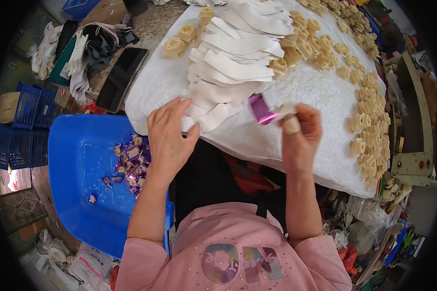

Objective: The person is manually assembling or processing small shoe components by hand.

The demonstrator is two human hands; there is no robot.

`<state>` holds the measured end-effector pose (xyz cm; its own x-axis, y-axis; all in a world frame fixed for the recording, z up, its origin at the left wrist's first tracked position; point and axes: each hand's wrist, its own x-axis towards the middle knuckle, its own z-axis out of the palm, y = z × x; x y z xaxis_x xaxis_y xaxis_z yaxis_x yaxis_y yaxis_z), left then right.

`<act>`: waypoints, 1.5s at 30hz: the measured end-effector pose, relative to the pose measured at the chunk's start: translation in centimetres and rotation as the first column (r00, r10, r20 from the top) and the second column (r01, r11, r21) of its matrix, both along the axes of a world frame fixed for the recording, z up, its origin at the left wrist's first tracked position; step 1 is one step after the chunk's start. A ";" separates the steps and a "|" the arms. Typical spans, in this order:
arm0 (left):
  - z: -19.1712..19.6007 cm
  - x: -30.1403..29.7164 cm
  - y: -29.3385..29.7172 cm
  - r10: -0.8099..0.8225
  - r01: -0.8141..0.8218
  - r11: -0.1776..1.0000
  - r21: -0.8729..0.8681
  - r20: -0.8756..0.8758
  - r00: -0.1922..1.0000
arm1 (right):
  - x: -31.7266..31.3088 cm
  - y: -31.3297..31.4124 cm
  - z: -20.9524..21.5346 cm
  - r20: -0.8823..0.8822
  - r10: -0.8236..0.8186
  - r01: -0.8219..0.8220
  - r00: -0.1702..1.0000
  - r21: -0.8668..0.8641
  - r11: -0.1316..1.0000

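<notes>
Out over the white cloth, my right hand [301, 133] pinches a shiny purple foil strip [262, 109] with a pale end; slight blur hides how the two parts join. A pale wrapping covers its thumb. My left hand [169, 133] lies at the cloth's near left edge, thumb and fingers apart, beside the closest of the white curved strips [221, 114]. Those strips overlap in a long row running away from me. Tan moulded pieces [308, 43] are heaped along the right of the row.
A blue tub [75, 160] at lower left contains purple and pale pieces [133, 162]. More tan pieces [369, 138] line the right edge of the white cloth [315, 111]. A dark phone [122, 77] lies at the left, near a pile of gloves [75, 53]. A metal frame [412, 165] stands at right.
</notes>
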<state>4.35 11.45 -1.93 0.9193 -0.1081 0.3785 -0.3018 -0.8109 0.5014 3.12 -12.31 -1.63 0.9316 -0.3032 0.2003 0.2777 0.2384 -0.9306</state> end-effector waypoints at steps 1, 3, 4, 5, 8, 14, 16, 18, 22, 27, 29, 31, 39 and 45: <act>-0.1 0.0 -0.1 0.011 -0.011 1.000 -0.007 -0.012 1.000 | 0.0 -1.2 0.8 0.067 -0.010 0.003 0.998 0.101 0.995; -0.2 -0.1 -0.2 0.016 -0.018 0.998 -0.054 -0.034 0.999 | -0.5 -3.1 2.4 0.123 -0.023 0.010 0.992 0.105 0.994; -0.3 -0.1 -0.2 0.030 -0.036 0.994 -0.100 -0.059 0.998 | -1.0 -3.9 3.0 0.132 -0.032 0.023 0.991 0.063 0.998; -0.6 -0.2 -0.1 0.017 -0.043 0.973 -0.226 -0.115 0.993 | -1.6 -3.9 3.8 0.087 -0.107 0.109 0.990 -0.015 0.994; 1.1 -0.8 -1.9 -0.025 0.016 0.998 0.067 0.138 0.990 | -3.3 -3.5 4.8 0.067 -0.001 0.014 0.998 -0.192 0.981; 2.3 -3.5 -8.6 -0.544 0.498 0.769 -0.401 -0.002 0.839 | -4.0 -2.7 4.3 0.110 0.381 -0.253 0.918 -0.578 0.776; 0.8 -3.7 -9.2 -0.608 0.500 0.658 -0.564 -0.005 0.794 | -3.6 -4.5 4.4 0.071 0.407 -0.290 0.910 -0.592 0.752; 0.1 -4.0 -9.1 -0.522 0.271 0.701 -0.660 -0.216 0.825 | -3.2 -6.7 3.5 0.050 0.131 -0.056 0.990 -0.715 0.697; -0.1 -4.0 -10.2 -0.680 -0.113 0.270 -0.956 -0.272 0.681 | -3.1 -8.7 -0.4 0.009 -0.005 0.010 1.000 -0.947 0.320; 0.0 -4.0 -10.7 -0.701 -0.285 0.068 -0.956 -0.250 0.668 | -5.3 -8.4 -0.8 -0.021 -0.154 0.082 0.988 -0.771 0.631; 0.0 -4.0 -10.8 -0.718 -0.305 0.042 -0.951 -0.241 0.653 | -5.7 -9.4 -1.2 0.122 -0.153 0.182 0.981 -0.860 0.478; 0.0 -4.1 -11.0 -0.707 -0.336 0.018 -0.942 -0.250 0.661 | -5.7 -10.0 -1.0 0.141 -0.221 0.217 0.965 -0.903 0.370; -0.3 -5.0 -11.6 -0.646 -0.264 0.046 -0.963 -0.230 0.728 | -7.5 -9.0 0.7 -0.060 -0.199 0.083 0.978 -0.766 0.638; 1.0 -5.9 -11.9 -0.696 -0.214 -0.027 -0.976 -0.136 0.705 | -6.9 -3.2 3.1 0.302 0.052 0.137 0.952 -0.570 0.810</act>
